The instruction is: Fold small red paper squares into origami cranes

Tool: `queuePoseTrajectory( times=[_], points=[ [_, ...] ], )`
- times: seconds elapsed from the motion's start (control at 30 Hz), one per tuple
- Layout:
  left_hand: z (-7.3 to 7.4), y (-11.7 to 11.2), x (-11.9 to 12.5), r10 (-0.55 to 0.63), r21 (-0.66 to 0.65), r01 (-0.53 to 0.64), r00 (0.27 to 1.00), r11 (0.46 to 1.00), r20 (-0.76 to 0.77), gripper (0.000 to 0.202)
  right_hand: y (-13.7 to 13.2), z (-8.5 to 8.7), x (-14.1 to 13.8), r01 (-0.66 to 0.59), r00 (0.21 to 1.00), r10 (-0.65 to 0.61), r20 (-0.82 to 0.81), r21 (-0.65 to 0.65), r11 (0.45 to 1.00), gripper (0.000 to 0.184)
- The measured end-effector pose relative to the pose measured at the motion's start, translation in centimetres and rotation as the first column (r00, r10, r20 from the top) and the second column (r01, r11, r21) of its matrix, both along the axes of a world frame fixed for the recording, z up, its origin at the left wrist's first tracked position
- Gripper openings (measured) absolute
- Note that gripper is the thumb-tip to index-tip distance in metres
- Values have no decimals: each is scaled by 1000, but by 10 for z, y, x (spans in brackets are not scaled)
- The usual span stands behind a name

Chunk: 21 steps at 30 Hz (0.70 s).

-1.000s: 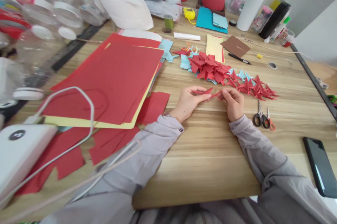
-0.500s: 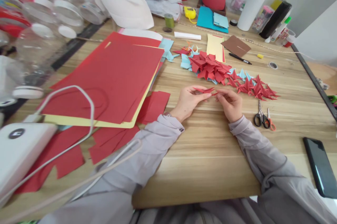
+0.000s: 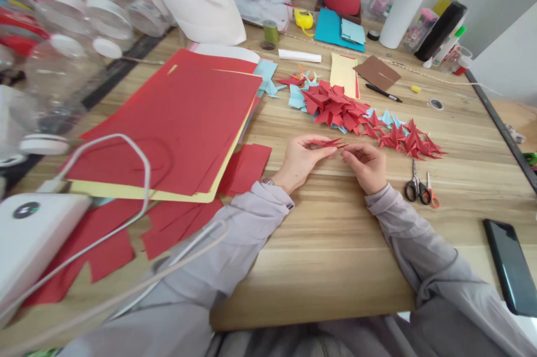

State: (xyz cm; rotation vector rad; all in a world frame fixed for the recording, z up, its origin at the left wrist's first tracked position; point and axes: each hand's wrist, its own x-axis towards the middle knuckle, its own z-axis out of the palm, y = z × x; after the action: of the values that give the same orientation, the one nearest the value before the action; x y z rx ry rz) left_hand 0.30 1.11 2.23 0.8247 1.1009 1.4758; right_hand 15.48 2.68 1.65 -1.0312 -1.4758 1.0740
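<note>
My left hand (image 3: 301, 161) and my right hand (image 3: 368, 165) meet over the wooden table (image 3: 335, 245), both pinching a small folded red paper piece (image 3: 329, 144) between fingertips. The left fingers grip its left end, the right fingers its right end. Just beyond lies a pile of folded red paper shapes (image 3: 335, 105), with a second row of red shapes (image 3: 409, 141) and a few light blue ones trailing to the right. A stack of large red sheets (image 3: 176, 122) over a yellow sheet lies to the left.
Scissors (image 3: 419, 189) lie right of my right hand, a black phone (image 3: 509, 264) near the right front edge. Red paper scraps (image 3: 176, 222), a white device (image 3: 29, 234) with a cable, plastic bottles (image 3: 84, 15), a paper towel roll (image 3: 403, 3) and craft supplies crowd the left and back.
My right hand has slid a little left along the red piece, closing in on the left hand. The folded piece looks flatter and narrower.
</note>
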Motion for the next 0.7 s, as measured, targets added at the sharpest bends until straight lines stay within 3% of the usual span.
queuePoseTrajectory(
  times=[0.2,0.37,0.5,0.7],
  points=[
    [0,0,-2,-21,50,27,994,998,-103,29,2,5,0,-41,998,37,-44,-116,992,31],
    [0,-1,-3,-51,82,61,991,995,-126,25,5,1,1,-79,984,39,-171,-229,970,38],
    [1,-2,-3,-81,106,93,990,990,-118,23,7,-2,3,-177,965,122,-233,-233,956,34],
    [-1,-1,-2,-81,42,84,994,996,-68,31,7,1,3,-230,966,192,-175,-230,946,33]
  ],
)
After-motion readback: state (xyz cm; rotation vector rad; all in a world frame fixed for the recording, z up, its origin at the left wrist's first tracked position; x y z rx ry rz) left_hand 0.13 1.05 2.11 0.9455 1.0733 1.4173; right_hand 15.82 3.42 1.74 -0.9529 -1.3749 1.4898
